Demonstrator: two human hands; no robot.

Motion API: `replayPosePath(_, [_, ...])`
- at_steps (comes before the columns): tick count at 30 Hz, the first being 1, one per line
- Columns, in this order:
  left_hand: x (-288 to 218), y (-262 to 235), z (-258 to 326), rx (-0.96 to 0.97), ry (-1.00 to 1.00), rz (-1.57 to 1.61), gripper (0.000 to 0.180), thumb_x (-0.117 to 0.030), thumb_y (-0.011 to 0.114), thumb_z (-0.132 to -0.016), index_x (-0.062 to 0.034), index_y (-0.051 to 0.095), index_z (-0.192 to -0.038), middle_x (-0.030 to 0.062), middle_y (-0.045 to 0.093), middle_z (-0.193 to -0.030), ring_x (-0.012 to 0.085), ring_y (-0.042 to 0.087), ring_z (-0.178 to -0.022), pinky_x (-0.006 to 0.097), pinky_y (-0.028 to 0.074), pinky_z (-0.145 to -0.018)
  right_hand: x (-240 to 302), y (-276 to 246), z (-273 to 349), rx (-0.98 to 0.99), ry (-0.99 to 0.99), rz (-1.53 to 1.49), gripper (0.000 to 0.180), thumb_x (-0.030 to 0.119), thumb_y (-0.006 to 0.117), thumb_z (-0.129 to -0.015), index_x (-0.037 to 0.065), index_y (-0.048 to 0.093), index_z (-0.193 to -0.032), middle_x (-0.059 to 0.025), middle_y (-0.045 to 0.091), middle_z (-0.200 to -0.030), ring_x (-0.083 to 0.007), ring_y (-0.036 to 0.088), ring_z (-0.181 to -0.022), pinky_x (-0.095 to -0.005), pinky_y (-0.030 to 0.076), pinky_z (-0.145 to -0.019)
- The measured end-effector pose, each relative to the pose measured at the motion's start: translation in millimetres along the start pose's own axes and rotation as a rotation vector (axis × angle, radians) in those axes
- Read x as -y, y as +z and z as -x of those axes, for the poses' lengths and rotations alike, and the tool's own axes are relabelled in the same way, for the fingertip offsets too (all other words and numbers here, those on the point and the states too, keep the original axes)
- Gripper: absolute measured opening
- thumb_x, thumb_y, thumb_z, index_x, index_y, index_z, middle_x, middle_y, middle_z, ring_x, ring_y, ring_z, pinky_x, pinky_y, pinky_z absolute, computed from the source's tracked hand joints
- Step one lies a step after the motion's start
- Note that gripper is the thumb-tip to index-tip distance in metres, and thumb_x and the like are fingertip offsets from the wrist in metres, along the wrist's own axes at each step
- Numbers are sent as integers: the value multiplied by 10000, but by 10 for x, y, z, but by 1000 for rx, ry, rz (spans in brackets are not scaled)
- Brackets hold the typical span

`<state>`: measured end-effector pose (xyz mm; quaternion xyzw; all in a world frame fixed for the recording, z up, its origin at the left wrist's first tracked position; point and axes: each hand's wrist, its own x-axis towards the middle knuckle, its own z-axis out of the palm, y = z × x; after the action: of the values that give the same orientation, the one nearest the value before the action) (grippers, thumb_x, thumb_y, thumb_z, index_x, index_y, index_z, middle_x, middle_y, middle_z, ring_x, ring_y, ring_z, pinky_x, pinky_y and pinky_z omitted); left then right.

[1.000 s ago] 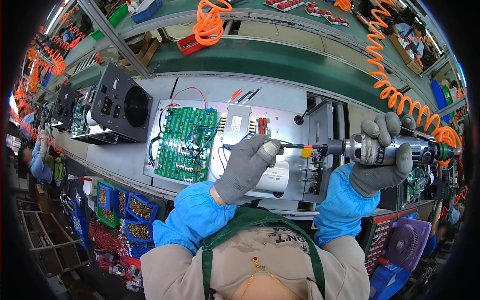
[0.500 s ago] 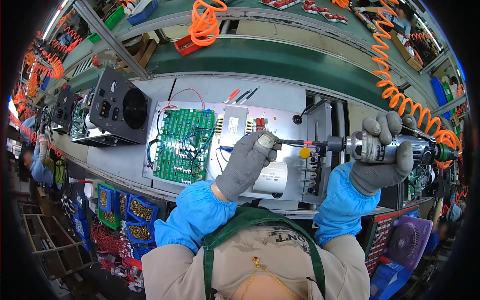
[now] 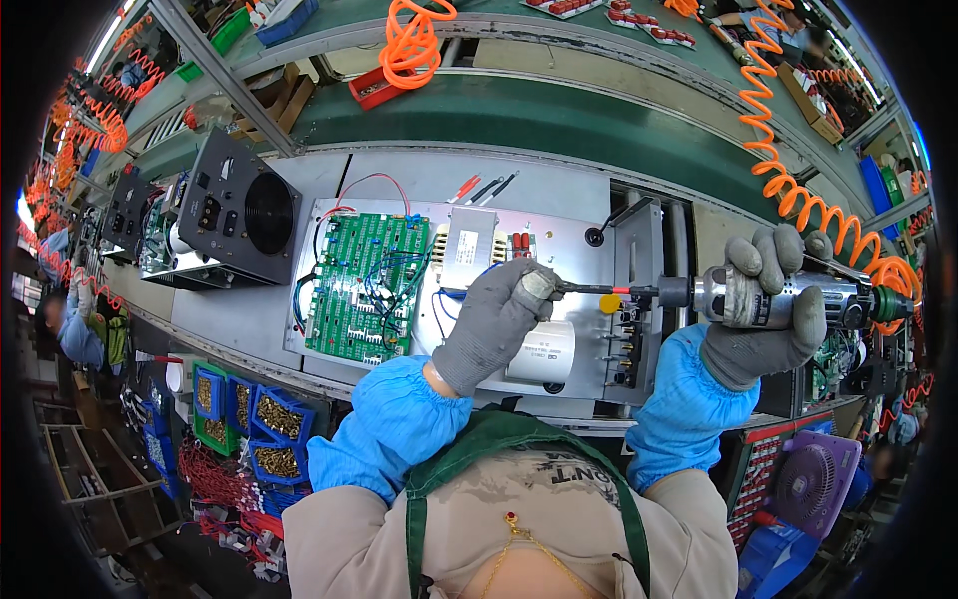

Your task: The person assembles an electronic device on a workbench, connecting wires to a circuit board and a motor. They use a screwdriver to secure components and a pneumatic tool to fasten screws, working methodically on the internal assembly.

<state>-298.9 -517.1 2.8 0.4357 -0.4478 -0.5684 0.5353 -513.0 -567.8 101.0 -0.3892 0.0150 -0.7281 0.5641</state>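
My left hand [image 3: 494,324], in a grey glove, is closed with thumb and fingers pinched at the tip of a long dark screwdriver bit [image 3: 589,289]; whether a small screw is between them is hidden. My right hand [image 3: 763,319], also gloved, wraps around a silver air screwdriver [image 3: 838,298] held level, its bit pointing left. Both hands are above an open metal chassis [image 3: 569,220]. On it are a green circuit board [image 3: 367,270], a transformer [image 3: 469,248], and a white cylindrical capacitor [image 3: 544,354], partly covered by my left hand. A yellow disc [image 3: 610,303] shows just below the bit.
A dark housing with a round fan [image 3: 267,215] stands at the left on the bench. Blue bins [image 3: 284,419] of brass-coloured fasteners are at the lower left. An orange coiled hose [image 3: 788,190] hangs at the right, above a purple fan [image 3: 813,479]. A green conveyor belt [image 3: 499,110] runs behind.
My left hand has turned slightly at the bit's tip, and the bit lies a little lower on its left end. The air screwdriver stays in my right hand, almost unmoved.
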Motion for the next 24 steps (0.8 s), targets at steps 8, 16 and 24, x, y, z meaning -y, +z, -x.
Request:
replayPosePath(8, [-177, -64, -57, 141, -218, -3, 342, -350, 518, -957, -19, 603, -934, 11, 559, -758, 60, 482, -653, 209, 417, -583, 29, -112, -55, 121, 53, -115, 470, 123, 631, -749, 68, 503, -1198, 1, 368, -780, -112, 432, -691, -311, 339, -663])
replayPosePath(16, [-274, -98, -160, 74, -73, -156, 336, -333, 503, -963, -23, 632, -958, 31, 577, -773, 52, 499, -688, 193, 413, -599, -133, 12, -52, 75, 25, -199, 499, 97, 609, -754, 109, 462, -1230, 32, 322, -734, -91, 376, -652, -327, 346, -734])
replayPosePath(24, [-417, -369, -788, 76, 161, -1171, 260, -269, 603, -817, -86, 673, -988, 96, 644, -811, 227, 642, -804, 345, 506, -696, -131, -212, -197, 109, 26, -79, 416, 58, 588, -757, 74, 482, -1158, 43, 352, -730, -88, 393, -667, -333, 386, -778])
